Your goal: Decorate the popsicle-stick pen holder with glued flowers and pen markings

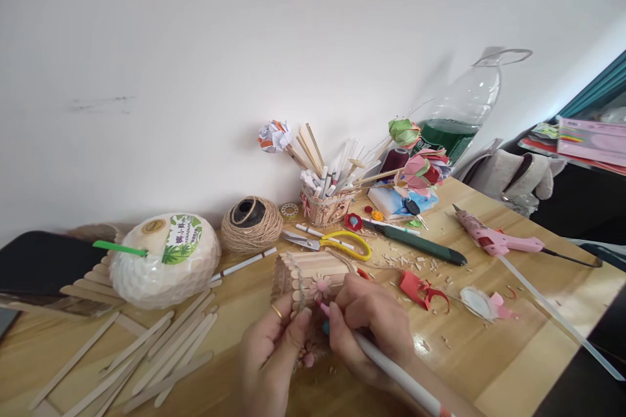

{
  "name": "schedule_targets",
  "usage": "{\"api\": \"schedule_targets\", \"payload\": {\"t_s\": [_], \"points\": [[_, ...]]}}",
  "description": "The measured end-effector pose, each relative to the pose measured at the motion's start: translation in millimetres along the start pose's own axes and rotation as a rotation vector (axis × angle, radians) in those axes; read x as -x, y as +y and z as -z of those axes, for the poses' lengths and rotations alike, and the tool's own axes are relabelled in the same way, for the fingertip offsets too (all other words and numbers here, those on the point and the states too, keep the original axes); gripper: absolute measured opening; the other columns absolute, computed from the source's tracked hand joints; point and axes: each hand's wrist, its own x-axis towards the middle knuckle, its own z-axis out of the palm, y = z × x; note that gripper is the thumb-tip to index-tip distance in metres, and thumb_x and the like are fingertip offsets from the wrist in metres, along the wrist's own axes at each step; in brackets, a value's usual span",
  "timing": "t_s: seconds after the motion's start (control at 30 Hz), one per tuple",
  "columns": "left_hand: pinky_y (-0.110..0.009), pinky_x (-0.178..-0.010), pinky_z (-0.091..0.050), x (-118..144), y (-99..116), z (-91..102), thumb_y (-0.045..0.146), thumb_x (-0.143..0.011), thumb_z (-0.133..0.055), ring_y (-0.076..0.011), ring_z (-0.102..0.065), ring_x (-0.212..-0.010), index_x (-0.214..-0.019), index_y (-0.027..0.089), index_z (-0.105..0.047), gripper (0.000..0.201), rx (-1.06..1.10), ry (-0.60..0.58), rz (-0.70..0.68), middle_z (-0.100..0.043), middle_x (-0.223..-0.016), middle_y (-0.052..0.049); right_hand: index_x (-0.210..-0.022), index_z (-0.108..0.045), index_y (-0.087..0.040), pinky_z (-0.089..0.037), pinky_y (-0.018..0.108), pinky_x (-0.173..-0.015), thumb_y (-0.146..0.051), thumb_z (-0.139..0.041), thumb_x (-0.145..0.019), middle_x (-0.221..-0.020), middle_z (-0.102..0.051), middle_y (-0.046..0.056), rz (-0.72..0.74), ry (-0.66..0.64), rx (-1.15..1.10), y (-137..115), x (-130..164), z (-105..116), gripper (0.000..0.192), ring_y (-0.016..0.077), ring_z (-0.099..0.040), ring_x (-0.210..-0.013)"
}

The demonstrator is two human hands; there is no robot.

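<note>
Near the front of the table, my left hand (274, 358) grips a small basket (323, 265) made of craft sticks, tilted on its side. Pink flowers and a thin twine band decorate it. A ring sits on one of that hand's fingers. My right hand (369, 322) pinches a white marker (396, 374), its pink tip close to the flower (321, 286) on the basket's side; whether it touches I cannot tell. Behind the basket lie yellow-handled scissors (337, 242). Part of the basket is hidden by my hands.
Loose craft sticks (176, 352) and a wrapped coconut (147, 280) lie left, beside a twine ball (252, 228). A pen-filled holder (325, 206) stands behind, near a green cutter (420, 244). A pink glue gun (493, 240) and red scraps (415, 288) are right.
</note>
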Motion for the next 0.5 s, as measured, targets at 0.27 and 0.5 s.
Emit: {"api": "schedule_targets", "payload": {"t_s": [0.27, 0.5], "points": [[-0.016, -0.044, -0.039, 0.2, 0.9, -0.2, 0.037, -0.069, -0.072, -0.0097, -0.049, -0.053, -0.088, 0.016, -0.073, 0.028, -0.004, 0.005, 0.000, -0.065, -0.065, -0.004, -0.062, -0.032, -0.023, -0.030, 0.020, -0.038, 0.004, -0.045, -0.069, -0.048, -0.040, -0.007, -0.025, 0.020, 0.019, -1.7, -1.5, 0.9, 0.031, 0.0082, -0.037, -0.037], [-0.017, -0.044, -0.039, 0.0, 1.3, 0.1, 0.038, -0.070, -0.071, -0.0107, -0.049, -0.054, -0.088, 0.016, -0.073, 0.029, -0.012, -0.004, 0.018, -0.067, -0.069, -0.005, -0.063, -0.032, -0.023, -0.030, 0.020, -0.038, 0.005, -0.046, -0.068, -0.050, -0.039, -0.007, -0.044, 0.015, 0.001, -1.7, -0.4, 0.4, 0.032, 0.0082, -0.036, -0.039]]}}
